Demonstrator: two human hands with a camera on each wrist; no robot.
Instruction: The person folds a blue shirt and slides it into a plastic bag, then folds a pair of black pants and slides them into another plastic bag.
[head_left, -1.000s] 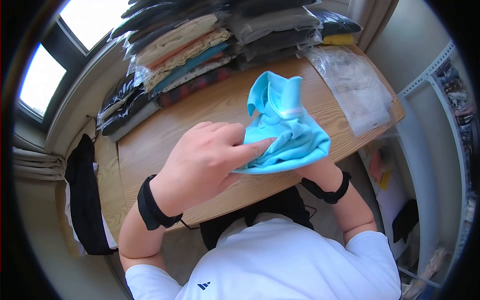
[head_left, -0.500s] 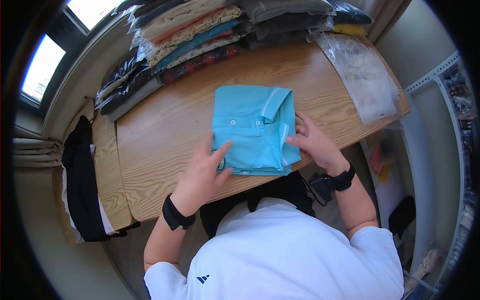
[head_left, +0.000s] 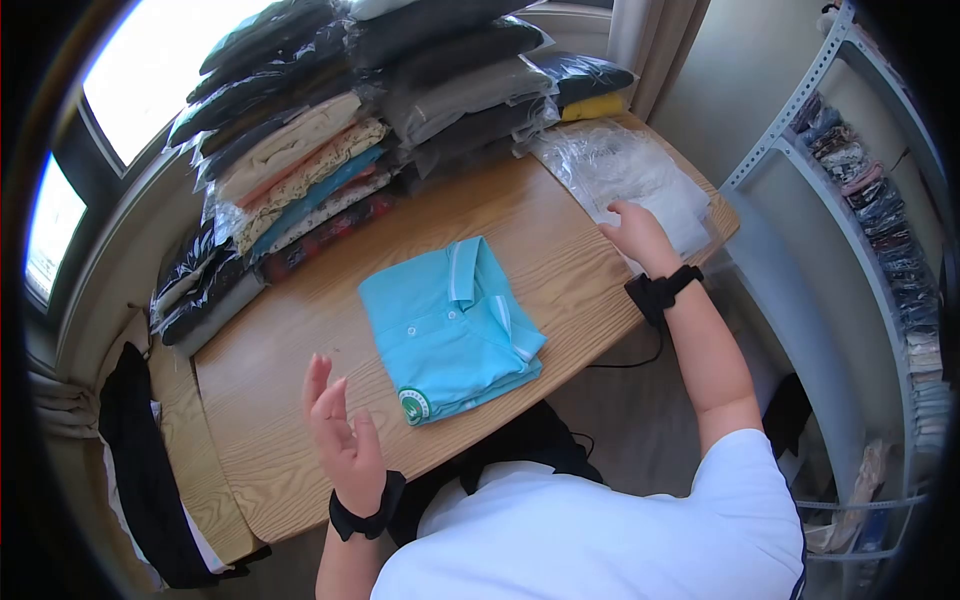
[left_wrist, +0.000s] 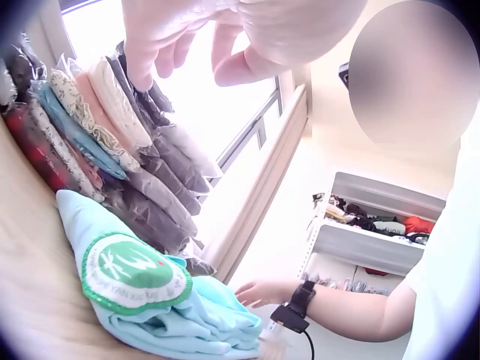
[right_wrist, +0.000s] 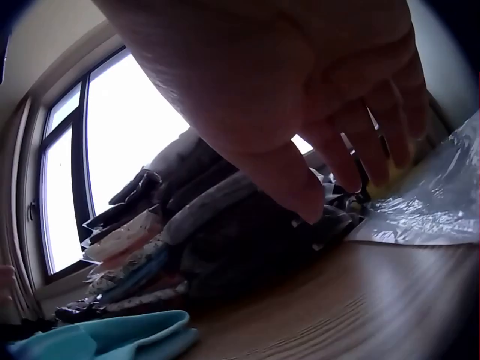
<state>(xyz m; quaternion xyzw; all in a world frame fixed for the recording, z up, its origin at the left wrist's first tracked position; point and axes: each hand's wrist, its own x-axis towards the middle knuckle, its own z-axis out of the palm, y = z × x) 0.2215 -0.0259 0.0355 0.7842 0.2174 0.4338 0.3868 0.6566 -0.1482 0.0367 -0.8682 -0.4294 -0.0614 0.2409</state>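
A folded light-blue collared shirt (head_left: 450, 335) lies on the wooden table, two buttons and a round green-and-white badge (head_left: 413, 403) facing up. In the left wrist view the same badge (left_wrist: 135, 274) shows large on the shirt's near corner. The left hand (head_left: 345, 440) is raised beside the shirt, its fingers loosely bent and holding nothing. Over the near edge of the clear plastic bags (head_left: 640, 180) hovers the right hand (head_left: 645, 240); in the right wrist view this hand (right_wrist: 300, 97) has its fingers extended above the table, with the bags (right_wrist: 427, 210) beyond them.
Tall stacks of bagged folded clothes (head_left: 300, 160) stand along the table's back, by the window. Black cloth (head_left: 150, 470) hangs at the left side. A metal shelf (head_left: 830, 180) with packed garments stands at the right.
The shirt was lifted and gathered, then laid flat and folded on the table. Both hands have since come off it, the right one moving away to the bags, the left one drawing back.
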